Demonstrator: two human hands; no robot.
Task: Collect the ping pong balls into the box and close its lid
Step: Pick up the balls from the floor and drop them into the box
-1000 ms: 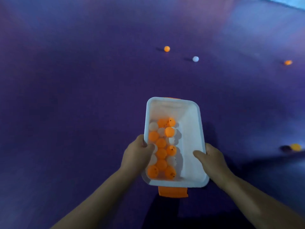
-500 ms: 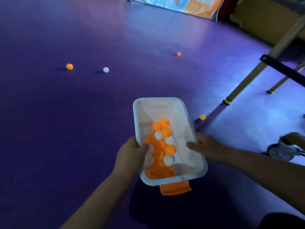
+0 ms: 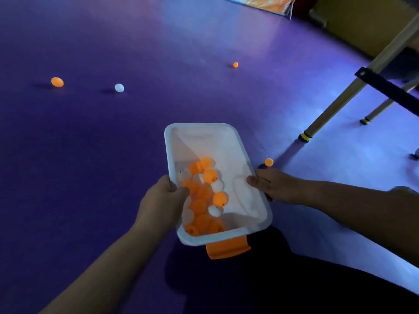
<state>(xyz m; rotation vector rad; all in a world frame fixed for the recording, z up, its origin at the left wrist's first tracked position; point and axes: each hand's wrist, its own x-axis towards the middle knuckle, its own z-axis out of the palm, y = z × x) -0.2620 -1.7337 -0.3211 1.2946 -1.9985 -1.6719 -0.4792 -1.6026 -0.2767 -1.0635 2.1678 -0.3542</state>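
Observation:
I carry a white plastic box (image 3: 229, 143) above the purple floor, lid off, with an orange latch (image 3: 226, 247) at its near end. Several orange and white ping pong balls (image 3: 204, 196) lie along its left side. My left hand (image 3: 162, 203) grips the left rim, thumb inside. My right hand (image 3: 272, 185) grips the right rim. Loose on the floor: an orange ball (image 3: 269, 162) just beyond my right hand, an orange ball (image 3: 57, 82) and a white ball (image 3: 119, 87) at the far left, and an orange ball (image 3: 235, 64) further off.
Slanted table legs (image 3: 335, 107) with a dark crossbar (image 3: 385, 89) stand on the right. A banner (image 3: 267, 2) leans at the far edge of the floor. Open purple floor lies between me and the far balls.
My view has swung right: the table legs and banner have come into sight, and the far balls now sit on the left. Both hands keep hold of the box.

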